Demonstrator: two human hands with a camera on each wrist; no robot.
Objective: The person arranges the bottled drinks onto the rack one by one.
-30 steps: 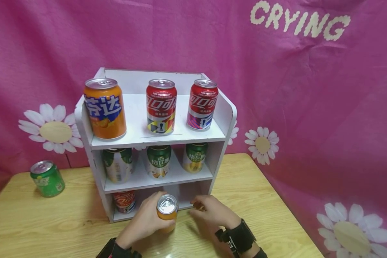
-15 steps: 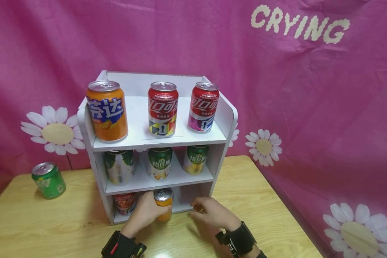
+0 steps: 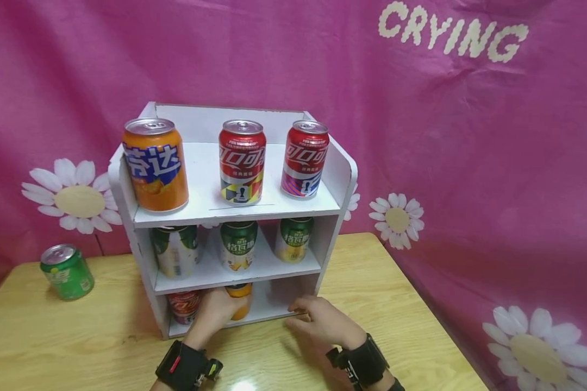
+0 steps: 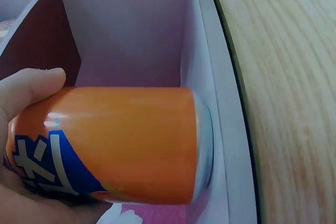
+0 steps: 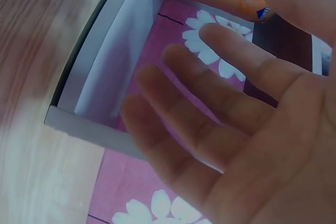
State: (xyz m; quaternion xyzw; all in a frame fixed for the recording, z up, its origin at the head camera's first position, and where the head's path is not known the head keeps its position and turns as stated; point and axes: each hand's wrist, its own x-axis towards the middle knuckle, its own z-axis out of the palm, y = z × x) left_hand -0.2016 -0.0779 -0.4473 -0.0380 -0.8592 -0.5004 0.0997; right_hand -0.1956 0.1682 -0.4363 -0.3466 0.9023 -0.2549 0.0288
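Observation:
An orange soda can (image 3: 239, 304) stands in the bottom compartment of the white shelf (image 3: 269, 217), near its middle. My left hand (image 3: 217, 308) grips it; in the left wrist view the thumb and fingers wrap the upper part of the orange can (image 4: 131, 142), whose base meets the shelf board. Left of that hand, a red can (image 3: 183, 307) sits on the same board, partly hidden. By the shelf's lower right front edge is my right hand (image 3: 323, 320), holding nothing. Its fingers are loosely bent, as the right wrist view of the right hand (image 5: 252, 114) shows.
The top board carries an orange can (image 3: 156, 165) and two red cans, one of them a middle red can (image 3: 242, 163). Green-and-white cans (image 3: 238, 245) fill the middle board. A green can (image 3: 67, 272) stands on the wooden table (image 3: 102, 336) at left. A pink cloth (image 3: 445, 163) hangs behind.
My left hand has carried the orange can forward and slightly left, from in front of the shelf into the bottom compartment. The right hand has stayed in place.

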